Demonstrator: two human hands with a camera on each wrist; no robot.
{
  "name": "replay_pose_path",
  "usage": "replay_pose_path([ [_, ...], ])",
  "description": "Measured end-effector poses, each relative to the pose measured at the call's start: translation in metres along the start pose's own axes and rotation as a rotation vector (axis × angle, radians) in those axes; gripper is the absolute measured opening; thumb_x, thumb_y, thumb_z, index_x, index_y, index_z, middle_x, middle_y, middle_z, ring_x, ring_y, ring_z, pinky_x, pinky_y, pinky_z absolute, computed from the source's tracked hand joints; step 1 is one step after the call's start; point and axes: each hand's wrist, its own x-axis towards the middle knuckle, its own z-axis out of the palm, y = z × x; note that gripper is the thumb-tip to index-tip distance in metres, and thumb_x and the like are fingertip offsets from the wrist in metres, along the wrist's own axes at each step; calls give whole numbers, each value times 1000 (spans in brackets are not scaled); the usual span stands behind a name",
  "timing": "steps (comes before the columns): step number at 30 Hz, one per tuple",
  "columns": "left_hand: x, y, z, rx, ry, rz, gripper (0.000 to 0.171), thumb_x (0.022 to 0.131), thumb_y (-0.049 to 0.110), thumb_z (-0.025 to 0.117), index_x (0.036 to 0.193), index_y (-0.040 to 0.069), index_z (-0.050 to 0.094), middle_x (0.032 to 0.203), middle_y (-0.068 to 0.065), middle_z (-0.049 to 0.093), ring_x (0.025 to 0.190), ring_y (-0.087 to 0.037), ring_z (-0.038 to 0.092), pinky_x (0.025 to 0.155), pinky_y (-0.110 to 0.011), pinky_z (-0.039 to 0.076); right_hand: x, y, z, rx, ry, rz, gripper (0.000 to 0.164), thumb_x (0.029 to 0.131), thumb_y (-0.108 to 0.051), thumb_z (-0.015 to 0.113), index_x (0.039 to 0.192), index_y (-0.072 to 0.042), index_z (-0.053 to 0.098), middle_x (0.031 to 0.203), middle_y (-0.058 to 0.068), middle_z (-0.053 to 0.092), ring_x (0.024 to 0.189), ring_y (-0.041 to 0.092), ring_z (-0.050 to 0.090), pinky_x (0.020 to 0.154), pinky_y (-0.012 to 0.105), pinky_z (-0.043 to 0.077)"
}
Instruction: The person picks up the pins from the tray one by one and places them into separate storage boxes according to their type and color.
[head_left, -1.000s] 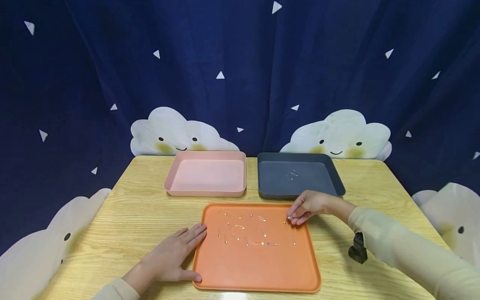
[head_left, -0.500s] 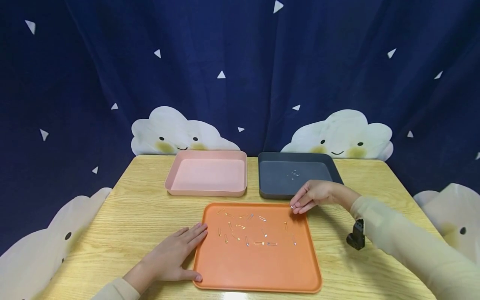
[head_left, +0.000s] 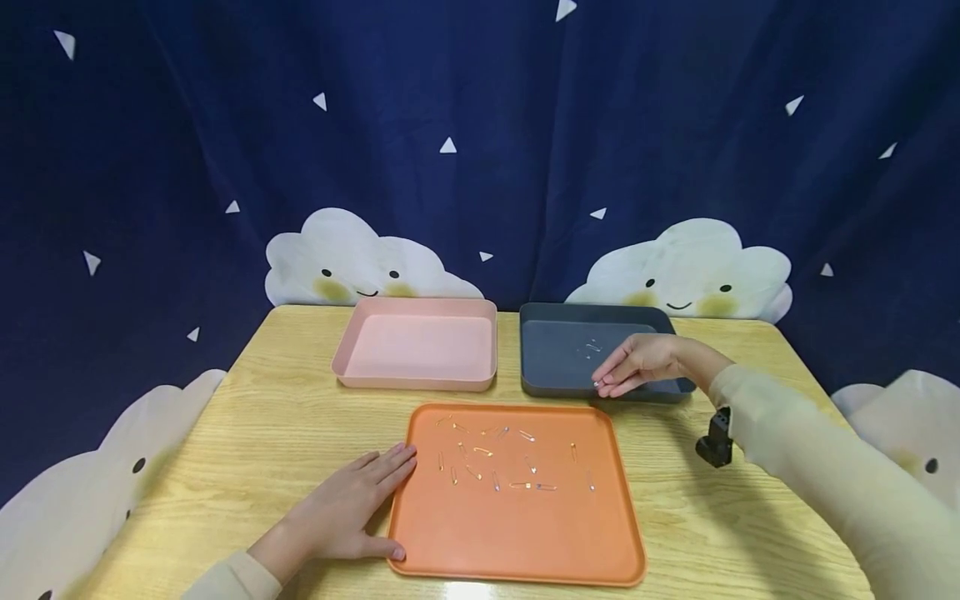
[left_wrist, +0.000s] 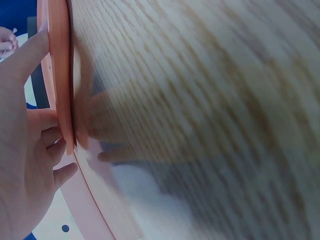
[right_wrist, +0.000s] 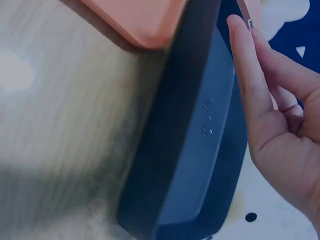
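Observation:
My right hand (head_left: 641,362) pinches a silver safety pin (right_wrist: 251,25) between thumb and fingertips, above the near edge of the dark grey tray (head_left: 555,389). Inside that tray lie several small silver safety pins (right_wrist: 207,132). With fingers spread, my left hand (head_left: 341,512) rests against the left rim of the orange tray (head_left: 517,533). Gold and silver safety pins are scattered over the far half of the orange tray, among them a gold safety pin (head_left: 573,452) and a silver safety pin (head_left: 591,482) at the right.
A pink tray (head_left: 416,387) stands at the back left, beside the dark grey one. All three trays are on a wooden table (head_left: 285,417). Behind the table hangs a dark blue curtain (head_left: 480,192) with clouds and white triangles.
My right hand has lifted the silver safety pin off the orange tray's right far corner and carried it away from me, over the dark grey tray's near edge. The left hand stays put.

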Motion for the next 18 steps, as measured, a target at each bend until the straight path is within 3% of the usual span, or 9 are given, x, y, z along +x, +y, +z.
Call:
replay_pose_path([
  [7,2,-1,-1,-17,-42,-7,104,79,82,49,146,2,44,153,-14,46,141,-27,46,108,-45,46,1,-14,-23,-19,3,6,29,93,2,60,120,9,64,101,10,77,93,16,75,88,27,60],
  [11,3,-2,-2,-25,-70,-13,105,80,82,47,147,2,42,154,-15,44,142,-27,45,110,-45,45,5,-21,-35,-28,7,35,21,94,3,57,106,-1,74,98,8,77,91,14,75,87,25,60],
  [14,3,-3,-1,-9,-61,-6,104,80,82,47,147,2,43,154,-15,44,142,-27,45,110,-45,45,8,-27,-42,-52,12,60,22,95,4,55,104,-2,74,96,7,78,90,13,75,86,24,60],
  [18,2,-4,0,-8,-43,0,104,80,82,47,146,2,43,153,-15,45,142,-27,45,110,-44,45,13,-35,-52,-93,34,71,28,95,4,53,122,11,61,97,6,77,89,12,74,85,23,60],
])
